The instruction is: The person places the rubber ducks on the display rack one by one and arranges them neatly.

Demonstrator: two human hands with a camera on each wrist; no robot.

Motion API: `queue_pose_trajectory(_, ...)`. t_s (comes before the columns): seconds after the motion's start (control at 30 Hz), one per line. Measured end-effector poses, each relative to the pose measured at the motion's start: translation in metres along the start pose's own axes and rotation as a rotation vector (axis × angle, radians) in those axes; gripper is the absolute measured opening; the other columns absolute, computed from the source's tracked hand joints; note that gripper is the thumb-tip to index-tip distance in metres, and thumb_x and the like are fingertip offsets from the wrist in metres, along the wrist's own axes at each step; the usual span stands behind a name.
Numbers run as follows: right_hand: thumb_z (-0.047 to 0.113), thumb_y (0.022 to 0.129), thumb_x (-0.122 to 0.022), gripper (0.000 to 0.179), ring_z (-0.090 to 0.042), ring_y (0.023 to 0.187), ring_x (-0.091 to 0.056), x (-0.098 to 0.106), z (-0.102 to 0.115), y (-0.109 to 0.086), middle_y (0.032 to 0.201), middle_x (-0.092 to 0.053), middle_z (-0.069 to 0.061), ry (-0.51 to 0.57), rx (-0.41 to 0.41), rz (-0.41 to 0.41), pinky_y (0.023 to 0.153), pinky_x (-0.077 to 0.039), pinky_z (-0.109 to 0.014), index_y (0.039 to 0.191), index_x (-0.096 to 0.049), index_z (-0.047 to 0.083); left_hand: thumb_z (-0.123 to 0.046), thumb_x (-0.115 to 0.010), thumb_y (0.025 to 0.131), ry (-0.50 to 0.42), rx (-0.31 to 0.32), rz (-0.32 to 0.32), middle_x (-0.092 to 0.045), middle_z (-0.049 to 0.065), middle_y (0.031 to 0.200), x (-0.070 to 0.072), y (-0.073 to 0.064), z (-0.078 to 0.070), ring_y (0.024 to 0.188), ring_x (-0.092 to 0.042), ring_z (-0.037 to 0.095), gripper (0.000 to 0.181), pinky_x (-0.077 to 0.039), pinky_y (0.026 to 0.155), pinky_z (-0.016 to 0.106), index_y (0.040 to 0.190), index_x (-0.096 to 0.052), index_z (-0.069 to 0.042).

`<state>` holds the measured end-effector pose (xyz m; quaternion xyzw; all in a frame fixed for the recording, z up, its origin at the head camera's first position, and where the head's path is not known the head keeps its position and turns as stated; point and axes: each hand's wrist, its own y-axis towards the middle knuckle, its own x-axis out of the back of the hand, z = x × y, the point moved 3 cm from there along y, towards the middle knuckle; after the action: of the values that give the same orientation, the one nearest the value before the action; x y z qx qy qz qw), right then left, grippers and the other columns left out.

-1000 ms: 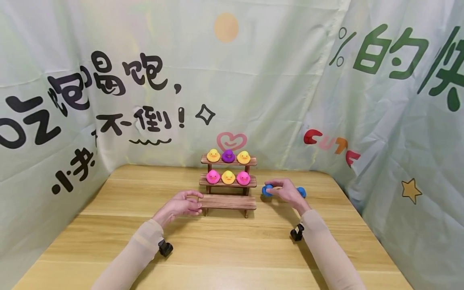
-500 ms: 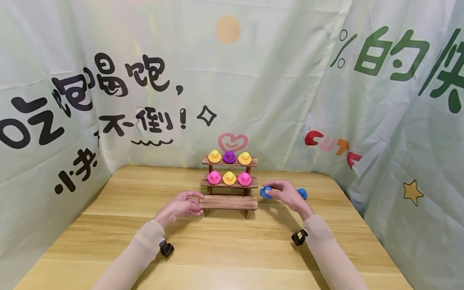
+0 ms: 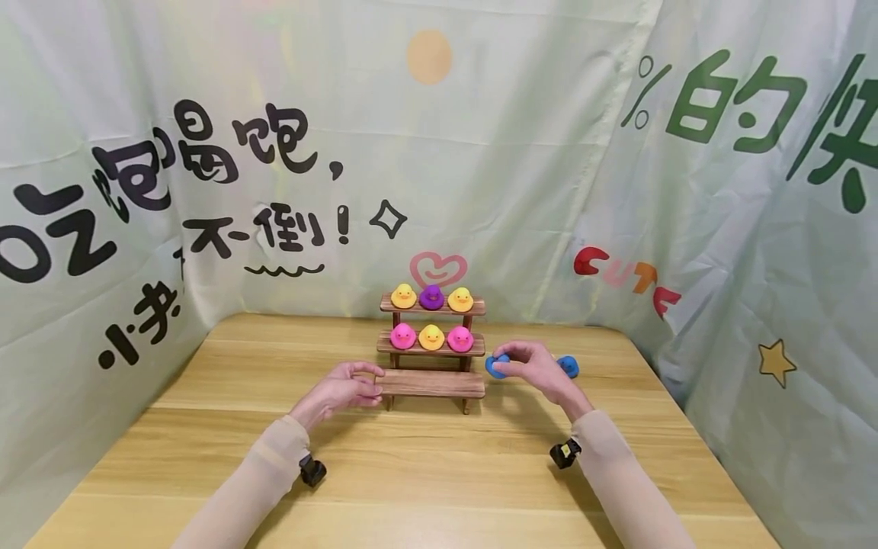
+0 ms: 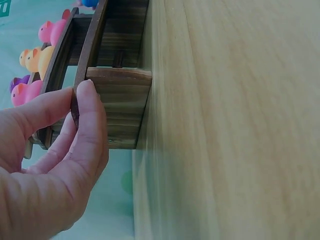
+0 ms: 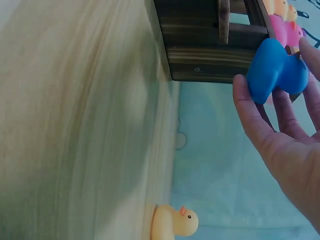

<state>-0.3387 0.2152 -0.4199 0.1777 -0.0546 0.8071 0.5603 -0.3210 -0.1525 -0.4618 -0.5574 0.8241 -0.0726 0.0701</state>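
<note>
A three-tier wooden shelf (image 3: 432, 383) stands on the table. My left hand (image 3: 341, 389) pinches the left end of its lowest board, which the left wrist view shows between thumb and fingers. My right hand (image 3: 542, 369) holds a blue rubber duck (image 3: 495, 367) by the fingertips, just right of the shelf and above the table. Seen from the right wrist, that blue duck (image 5: 270, 67) is tipped sideways and overlaps the shelf's end. On the top tier sit two yellow ducks and a purple duck (image 3: 432, 296); the middle tier bears two pink ducks and a yellow duck (image 3: 431, 337).
Another blue duck (image 3: 568, 367) sits on the table behind my right hand. The right wrist view also has a yellow duck (image 5: 175, 222) at its lower edge. Printed cloth (image 3: 507, 191) surrounds the wooden table (image 3: 439, 473) at the back and sides.
My right hand has carried the blue duck a little to the left, closer to the shelf. The left hand stays at the lowest board's end.
</note>
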Motion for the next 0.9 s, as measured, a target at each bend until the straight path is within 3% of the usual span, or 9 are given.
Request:
queue_pose_trajectory(0.07, 0.022, 0.088, -0.075, 0.034, -0.015, 0.090, -0.063, -0.004, 0.001, -0.001, 0.105, -0.067, -0.009, 0.002, 0.012, 0.004, 0.087, -0.059, -0.044, 0.112, -0.066, 0.001, 0.007, -0.063, 0.089, 0.001, -0.001, 0.001, -0.064, 0.011, 0.087, 0.000, 0.000, 0.000, 0.077, -0.069, 0.019, 0.042, -0.063, 0.079, 0.030, 0.129, -0.049, 0.009)
queue_pose_trajectory(0.3, 0.022, 0.085, -0.078, 0.039, -0.014, 0.092, -0.064, -0.019, 0.000, -0.002, 0.104, -0.069, -0.006, 0.022, 0.018, 0.004, 0.082, -0.059, -0.028, 0.116, -0.067, 0.003, 0.008, -0.062, 0.089, -0.003, 0.008, -0.006, -0.063, 0.010, 0.086, 0.001, 0.000, 0.001, 0.076, -0.068, 0.019, 0.042, -0.063, 0.077, 0.028, 0.129, -0.049, 0.009)
queue_pose_trajectory(0.63, 0.022, 0.085, -0.078, 0.040, -0.024, 0.111, -0.061, -0.045, 0.002, -0.003, 0.116, -0.069, -0.007, 0.028, 0.008, 0.030, 0.087, -0.056, -0.025, 0.119, -0.067, 0.004, 0.007, -0.063, 0.089, 0.009, 0.010, -0.008, -0.064, 0.010, 0.086, 0.001, -0.001, 0.000, 0.078, -0.068, 0.019, 0.044, -0.063, 0.081, 0.031, 0.130, -0.048, 0.009)
queue_pose_trajectory(0.9, 0.020, 0.087, -0.076, 0.038, -0.012, 0.099, -0.064, -0.066, 0.008, -0.001, 0.111, -0.070, -0.006, 0.073, 0.025, 0.043, 0.079, -0.057, -0.024, 0.120, -0.066, 0.005, 0.006, -0.062, 0.089, 0.025, 0.004, 0.004, -0.064, 0.012, 0.089, 0.001, 0.000, -0.001, 0.079, -0.069, 0.020, 0.043, -0.063, 0.081, 0.031, 0.130, -0.048, 0.009)
